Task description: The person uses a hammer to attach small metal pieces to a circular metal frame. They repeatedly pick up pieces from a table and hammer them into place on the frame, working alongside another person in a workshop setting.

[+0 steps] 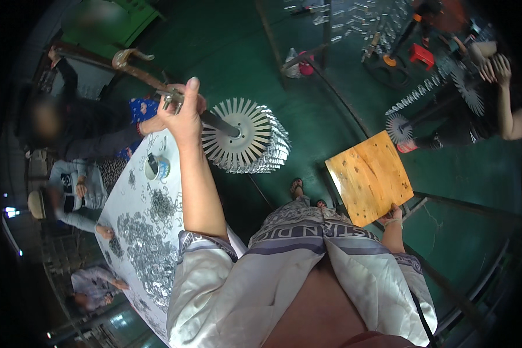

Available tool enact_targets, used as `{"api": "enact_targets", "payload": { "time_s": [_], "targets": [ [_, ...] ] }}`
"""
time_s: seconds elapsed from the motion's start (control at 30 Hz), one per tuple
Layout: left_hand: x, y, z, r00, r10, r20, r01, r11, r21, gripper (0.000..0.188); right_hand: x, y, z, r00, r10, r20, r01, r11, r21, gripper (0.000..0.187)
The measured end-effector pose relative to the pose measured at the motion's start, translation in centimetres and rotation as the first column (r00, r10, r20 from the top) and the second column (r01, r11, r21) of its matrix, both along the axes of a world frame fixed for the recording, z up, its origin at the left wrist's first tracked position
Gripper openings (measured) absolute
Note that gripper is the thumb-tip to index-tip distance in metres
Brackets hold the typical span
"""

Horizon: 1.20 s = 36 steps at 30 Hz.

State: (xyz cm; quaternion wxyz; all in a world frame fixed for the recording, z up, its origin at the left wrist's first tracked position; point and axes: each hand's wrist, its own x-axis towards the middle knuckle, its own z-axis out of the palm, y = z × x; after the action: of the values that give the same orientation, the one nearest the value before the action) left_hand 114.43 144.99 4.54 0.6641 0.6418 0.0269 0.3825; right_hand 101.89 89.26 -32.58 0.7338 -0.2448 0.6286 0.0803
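Note:
My left hand (184, 119) is raised with its thumb pointing up and its fingers curled round the end of a dark metal shaft (217, 123). A small metal fitting with a bolt (169, 102) shows beside those fingers. Along the shaft sits a stack of slotted metal discs (238, 134), their radial teeth carrying rows of shiny metal pieces (279, 145). On the right, my right hand (392, 216) grips the near edge of a square wooden board (370, 177). Some of its fingers are hidden at the board's edge.
At left, a white-covered table (142, 200) bears heaps of small metal pieces (148, 249) and a cup (156, 168). Several people sit along it. Another person handles a similar disc shaft (429, 116) at right. Metal frame bars (342, 95) cross the green floor; a red stool (421, 56) stands beyond.

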Motion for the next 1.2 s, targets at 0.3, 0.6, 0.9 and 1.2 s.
{"api": "enact_targets", "payload": {
  "time_s": [0.3, 0.6, 0.9, 1.2],
  "targets": [
    [1.5, -3.5, -0.3, 0.999, -0.046, 0.022, 0.047, 0.998, -0.037, 0.023, -8.4, -4.0, -0.7, 0.998, -0.046, -0.048, 0.045, 0.998, -0.032, 0.046],
    [3.2, -7.7, -1.1, 0.996, -0.083, 0.034, 0.082, 0.996, 0.017, 0.023, -12.1, -4.2, -3.0, 0.993, -0.093, -0.069, 0.086, 0.991, -0.100, 0.048],
    [4.7, -11.6, -3.8, 0.984, -0.176, 0.012, 0.175, 0.984, 0.026, 0.024, -10.3, -4.5, -6.7, 0.943, 0.026, -0.332, -0.209, 0.824, -0.527, 0.049],
    [5.3, -15.4, -6.7, 0.930, -0.347, -0.118, 0.349, 0.937, 0.000, 0.020, 8.6, 12.7, 19.0, 0.571, 0.669, 0.475, 0.202, 0.446, -0.872, 0.050]
  ]
}}
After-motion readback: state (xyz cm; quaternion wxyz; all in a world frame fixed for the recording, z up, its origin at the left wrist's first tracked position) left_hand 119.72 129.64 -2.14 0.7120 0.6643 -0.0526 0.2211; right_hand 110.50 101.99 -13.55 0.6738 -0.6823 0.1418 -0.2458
